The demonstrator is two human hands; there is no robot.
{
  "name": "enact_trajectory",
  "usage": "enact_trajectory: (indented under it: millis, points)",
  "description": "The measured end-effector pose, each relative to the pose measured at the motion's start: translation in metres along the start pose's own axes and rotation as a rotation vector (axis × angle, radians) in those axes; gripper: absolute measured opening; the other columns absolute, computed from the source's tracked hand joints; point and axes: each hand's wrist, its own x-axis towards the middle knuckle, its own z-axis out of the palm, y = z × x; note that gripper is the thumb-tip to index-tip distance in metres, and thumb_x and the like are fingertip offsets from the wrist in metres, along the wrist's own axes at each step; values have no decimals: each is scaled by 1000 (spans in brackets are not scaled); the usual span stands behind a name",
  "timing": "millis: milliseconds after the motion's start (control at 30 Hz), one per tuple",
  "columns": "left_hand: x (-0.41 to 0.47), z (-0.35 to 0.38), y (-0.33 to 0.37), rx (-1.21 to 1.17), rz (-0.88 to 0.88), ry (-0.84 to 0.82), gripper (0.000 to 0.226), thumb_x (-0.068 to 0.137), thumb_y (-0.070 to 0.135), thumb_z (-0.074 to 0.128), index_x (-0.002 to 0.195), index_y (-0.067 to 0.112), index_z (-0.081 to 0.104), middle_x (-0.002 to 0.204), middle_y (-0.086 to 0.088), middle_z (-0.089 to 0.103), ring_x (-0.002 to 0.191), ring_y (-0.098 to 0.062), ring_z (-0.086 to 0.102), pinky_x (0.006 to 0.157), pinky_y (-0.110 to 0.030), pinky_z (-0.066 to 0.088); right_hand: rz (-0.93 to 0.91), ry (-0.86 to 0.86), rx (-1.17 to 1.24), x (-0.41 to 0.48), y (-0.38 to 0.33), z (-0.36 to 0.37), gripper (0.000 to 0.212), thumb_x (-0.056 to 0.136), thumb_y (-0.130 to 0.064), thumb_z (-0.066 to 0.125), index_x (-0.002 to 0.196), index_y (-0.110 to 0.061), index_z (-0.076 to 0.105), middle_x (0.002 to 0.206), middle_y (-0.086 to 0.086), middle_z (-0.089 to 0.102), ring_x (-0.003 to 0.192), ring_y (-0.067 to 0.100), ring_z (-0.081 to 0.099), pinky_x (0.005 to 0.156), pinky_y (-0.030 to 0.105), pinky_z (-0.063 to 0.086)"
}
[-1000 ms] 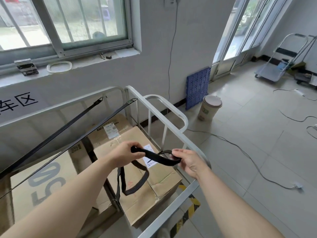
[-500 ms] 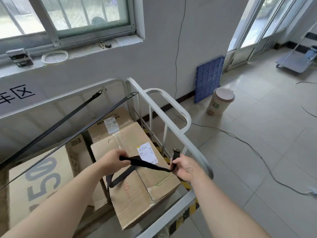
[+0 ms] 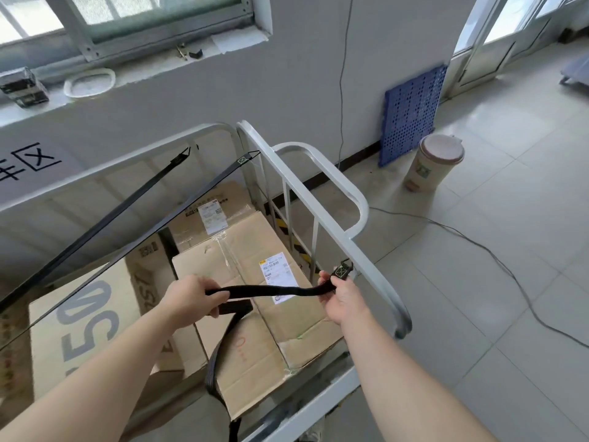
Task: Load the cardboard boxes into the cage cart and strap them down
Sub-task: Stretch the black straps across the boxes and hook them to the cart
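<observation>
A white cage cart [image 3: 322,173] holds several cardboard boxes; the nearest box [image 3: 242,282] carries a white label, and another [image 3: 83,317] at the left is printed "50". Two black straps [image 3: 134,218] run taut across the cart's top from hooks on its far rails. My left hand [image 3: 188,298] grips a third black strap [image 3: 264,291] over the near box, with slack hanging down. My right hand [image 3: 339,298] pinches that strap's end, and its hook [image 3: 342,270] sits against the cart's right rail.
A blue perforated panel [image 3: 411,113] leans on the wall with a lidded beige bin [image 3: 433,164] beside it. A thin cable [image 3: 497,260] trails over the tiled floor right of the cart. The window sill holds a white dish [image 3: 89,82].
My right hand has carried the strap's hook end up and right to the cart's right rail. The strap between my hands has drawn straighter. My head has moved closer to the cart.
</observation>
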Motion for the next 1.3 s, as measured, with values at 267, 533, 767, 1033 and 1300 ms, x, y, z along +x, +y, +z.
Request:
enact_trajectory:
  millis: [267, 533, 767, 1033, 1300]
  points:
    - [7, 3, 1, -116, -15, 11, 20, 94, 28, 59, 82, 15, 69, 59, 0, 70, 46, -8, 55, 50, -23, 47, 55, 111, 77, 20, 16, -7, 35, 100, -1, 35, 132, -11, 44, 76, 9, 67, 63, 15, 66, 45, 23, 50]
    - [-13, -1, -26, -129, 37, -14, 21, 92, 35, 61, 83, 18, 69, 59, 1, 69, 49, -10, 55, 51, -25, 50, 35, 77, 24, -6, 32, -8, 15, 103, -10, 37, 106, -10, 52, 76, 5, 62, 69, 16, 60, 59, 34, 43]
    - [-67, -12, -80, -217, 70, -13, 32, 85, 43, 68, 80, 13, 73, 60, -6, 67, 49, -12, 56, 49, -23, 47, -12, -21, -65, -55, 82, 20, 15, 101, -15, 47, 94, -6, 58, 87, 10, 66, 77, 18, 61, 64, 29, 45]
    - [-156, -45, -200, -319, 34, 67, 32, 86, 43, 68, 76, 13, 73, 52, 0, 58, 45, -11, 49, 49, -25, 45, -40, -100, -262, -131, 179, 75, 7, 98, -9, 51, 93, -10, 55, 71, 7, 68, 72, 17, 58, 62, 29, 44]
    - [-233, -76, -294, -408, -33, 236, 36, 81, 45, 73, 69, 12, 72, 46, 5, 52, 42, -8, 45, 43, -18, 37, 9, -297, -676, -197, 283, 134, 9, 99, -9, 51, 95, -5, 58, 80, 13, 71, 60, 21, 71, 66, 37, 52]
